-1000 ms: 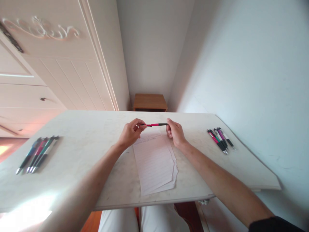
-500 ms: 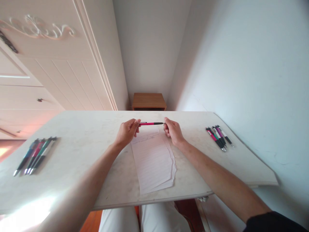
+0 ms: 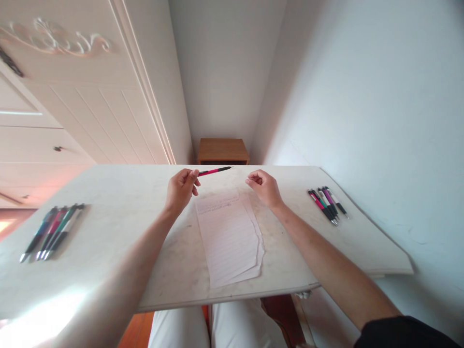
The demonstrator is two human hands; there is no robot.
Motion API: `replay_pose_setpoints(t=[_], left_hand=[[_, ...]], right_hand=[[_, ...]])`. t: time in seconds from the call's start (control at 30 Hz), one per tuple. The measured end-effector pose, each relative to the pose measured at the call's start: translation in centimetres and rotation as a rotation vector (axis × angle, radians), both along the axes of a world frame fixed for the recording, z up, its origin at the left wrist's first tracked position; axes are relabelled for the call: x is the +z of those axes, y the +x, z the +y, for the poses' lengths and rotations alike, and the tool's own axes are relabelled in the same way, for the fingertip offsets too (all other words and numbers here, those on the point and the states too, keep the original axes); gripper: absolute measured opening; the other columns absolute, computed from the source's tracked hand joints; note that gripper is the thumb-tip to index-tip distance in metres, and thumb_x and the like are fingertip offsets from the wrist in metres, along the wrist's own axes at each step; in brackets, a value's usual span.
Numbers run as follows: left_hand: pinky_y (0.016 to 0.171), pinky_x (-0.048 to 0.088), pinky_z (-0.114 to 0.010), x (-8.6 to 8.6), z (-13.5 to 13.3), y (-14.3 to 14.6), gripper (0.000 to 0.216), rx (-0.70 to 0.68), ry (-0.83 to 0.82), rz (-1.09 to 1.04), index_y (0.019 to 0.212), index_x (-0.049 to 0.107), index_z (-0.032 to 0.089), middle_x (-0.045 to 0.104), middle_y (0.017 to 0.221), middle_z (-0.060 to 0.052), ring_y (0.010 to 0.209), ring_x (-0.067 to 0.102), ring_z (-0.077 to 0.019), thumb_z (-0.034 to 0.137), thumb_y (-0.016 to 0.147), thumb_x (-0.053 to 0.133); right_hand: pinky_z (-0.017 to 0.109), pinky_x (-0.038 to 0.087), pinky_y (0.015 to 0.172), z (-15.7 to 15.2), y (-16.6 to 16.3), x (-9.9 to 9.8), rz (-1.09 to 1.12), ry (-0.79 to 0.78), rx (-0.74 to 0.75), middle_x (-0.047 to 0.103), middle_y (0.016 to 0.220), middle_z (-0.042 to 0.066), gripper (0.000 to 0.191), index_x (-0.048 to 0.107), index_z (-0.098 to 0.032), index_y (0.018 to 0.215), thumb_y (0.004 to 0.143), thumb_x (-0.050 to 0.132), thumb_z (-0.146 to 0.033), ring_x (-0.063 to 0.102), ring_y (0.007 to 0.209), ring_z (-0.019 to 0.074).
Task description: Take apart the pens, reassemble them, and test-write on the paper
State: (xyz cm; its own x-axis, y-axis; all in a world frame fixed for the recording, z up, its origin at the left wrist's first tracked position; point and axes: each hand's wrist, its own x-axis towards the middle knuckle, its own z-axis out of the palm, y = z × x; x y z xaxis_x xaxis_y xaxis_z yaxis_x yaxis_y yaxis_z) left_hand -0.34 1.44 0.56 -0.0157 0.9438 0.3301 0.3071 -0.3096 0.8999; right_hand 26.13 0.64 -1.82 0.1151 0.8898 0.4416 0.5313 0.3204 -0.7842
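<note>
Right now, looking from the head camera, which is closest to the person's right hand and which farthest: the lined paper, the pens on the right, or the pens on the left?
From the right hand:
1. Lined paper, just beside and below it at the table's middle.
2. Right group of pens, out toward the table's right edge.
3. Left group of pens, across the table, beyond the left hand holding a pink pen.

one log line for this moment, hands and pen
left hand: holds pink pen | right hand: empty, above lined paper | pen groups: on table

Pale walls [image 3: 362,72], a cream panelled wardrobe [image 3: 72,96] and a small wooden cabinet [image 3: 223,151] surround the white table [image 3: 126,203]
</note>
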Motion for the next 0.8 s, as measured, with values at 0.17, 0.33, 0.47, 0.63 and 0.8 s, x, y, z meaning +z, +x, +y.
replay_pose_setpoints(t=[0.17,0.33,0.47,0.63,0.8], left_hand=[[0.040,0.035,-0.020,-0.30,0.31,-0.02,0.031,-0.008,-0.010,-0.031,0.071,0.056,0.017,0.061,0.060,0.001,0.040,0.050,-0.0074,0.043,0.088,0.056],[0.042,0.037,-0.020,-0.75,0.43,0.03,0.029,-0.040,-0.014,-0.002,0.077,0.058,0.017,0.063,0.066,0.000,0.042,0.053,-0.0079,0.044,0.087,0.056],[0.043,0.039,-0.020,-0.86,0.35,0.18,0.029,-0.059,-0.014,0.042,0.079,0.060,0.017,0.063,0.065,0.000,0.043,0.054,-0.0086,0.045,0.086,0.057],[0.044,0.040,-0.020,-0.76,0.15,0.32,0.027,-0.075,-0.008,0.080,0.079,0.061,0.017,0.062,0.064,0.000,0.043,0.054,-0.0087,0.043,0.086,0.057],[0.044,0.041,-0.021,-0.69,0.13,0.32,0.026,-0.074,-0.007,0.084,0.080,0.061,0.017,0.063,0.065,0.000,0.043,0.054,-0.0086,0.041,0.086,0.057]], right_hand=[[0.032,0.048,0.081,0.06,0.67,-0.47,-0.320,-0.037,0.047,0.066,0.089,0.004,0.022,0.071,-0.020,0.085,0.076,0.059,-0.005,0.062,0.077,0.0160],[0.031,0.047,0.086,0.05,0.70,-0.62,-0.396,-0.082,0.080,0.068,0.092,0.006,0.031,0.075,-0.021,0.098,0.080,0.057,-0.003,0.064,0.084,0.0171],[0.029,0.048,0.084,0.11,0.81,-0.50,-0.389,-0.094,0.089,0.070,0.090,0.005,0.034,0.077,-0.022,0.100,0.081,0.057,-0.002,0.065,0.082,0.0158],[0.031,0.050,0.084,0.11,0.84,-0.22,-0.345,-0.135,0.052,0.075,0.093,0.005,0.027,0.079,-0.022,0.095,0.079,0.065,-0.006,0.068,0.083,0.0178],[0.033,0.050,0.087,0.17,0.79,-0.28,-0.334,-0.127,0.023,0.077,0.093,0.004,0.017,0.079,-0.023,0.086,0.078,0.070,-0.012,0.070,0.090,0.0205]])
